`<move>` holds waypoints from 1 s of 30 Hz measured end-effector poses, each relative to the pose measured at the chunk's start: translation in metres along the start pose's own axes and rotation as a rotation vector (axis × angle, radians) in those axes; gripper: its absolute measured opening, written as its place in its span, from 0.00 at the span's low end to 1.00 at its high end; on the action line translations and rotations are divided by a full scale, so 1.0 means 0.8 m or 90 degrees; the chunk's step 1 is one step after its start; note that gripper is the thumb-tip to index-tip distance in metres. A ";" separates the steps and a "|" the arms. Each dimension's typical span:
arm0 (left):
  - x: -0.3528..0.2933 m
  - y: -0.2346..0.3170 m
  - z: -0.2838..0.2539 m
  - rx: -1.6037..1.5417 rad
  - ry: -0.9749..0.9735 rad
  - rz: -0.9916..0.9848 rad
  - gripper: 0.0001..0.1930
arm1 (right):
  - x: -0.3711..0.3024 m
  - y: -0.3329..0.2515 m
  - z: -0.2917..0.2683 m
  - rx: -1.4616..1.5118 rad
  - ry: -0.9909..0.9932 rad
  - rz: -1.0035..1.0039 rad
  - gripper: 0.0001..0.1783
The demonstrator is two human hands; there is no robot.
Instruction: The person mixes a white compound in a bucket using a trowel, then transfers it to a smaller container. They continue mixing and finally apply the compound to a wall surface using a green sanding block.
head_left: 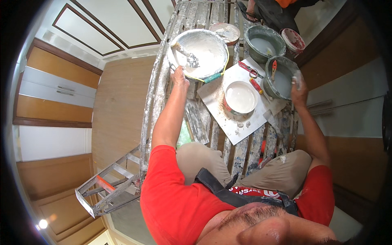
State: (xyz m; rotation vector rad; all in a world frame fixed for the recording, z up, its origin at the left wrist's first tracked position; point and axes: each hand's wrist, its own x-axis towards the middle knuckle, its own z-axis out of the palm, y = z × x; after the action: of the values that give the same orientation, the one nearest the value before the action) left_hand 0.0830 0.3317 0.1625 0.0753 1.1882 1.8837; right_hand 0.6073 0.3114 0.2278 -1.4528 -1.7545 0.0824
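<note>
My left hand [179, 76] grips the near rim of a large white-coated bucket [222, 45] with a yellow wire handle and green grip. A paint-crusted brush [188, 57] lies inside on white paint or filler. On the right, my right hand [299, 87] holds the outer rim of a dark grey bucket [267, 86] containing cloudy liquid. A red-handled tool [274, 67] leans in it. Between my hands stands a small tub of white paint [241, 97] on a white board [234, 136]. Red-handled scissors or pliers [249, 70] and a red-and-yellow screwdriver [256, 86] lie beside it.
I sit on a paint-spattered slatted platform [239, 157]. Farther off stand another grey bucket [249, 49], a round lid or tub [226, 32] and a red-stained tub [293, 41]. Another person [281, 12] is at the far end. A metal ladder [122, 169] stands below left.
</note>
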 end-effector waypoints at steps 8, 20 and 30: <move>0.007 0.017 0.026 0.048 -0.104 0.038 0.13 | 0.027 -0.149 0.051 -0.027 -0.232 -0.305 0.21; -0.161 0.141 0.119 0.473 -0.184 0.111 0.19 | 0.092 -0.292 0.125 -0.120 -0.146 -0.750 0.23; -0.180 0.149 0.128 0.472 -0.242 0.101 0.26 | 0.087 -0.249 0.109 -0.159 -0.359 -0.570 0.28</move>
State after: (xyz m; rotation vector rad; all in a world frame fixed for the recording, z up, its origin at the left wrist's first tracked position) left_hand 0.1422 0.2844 0.3614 0.9093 1.5673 1.3714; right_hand 0.3987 0.3429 0.3149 -0.6985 -2.8164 -0.2264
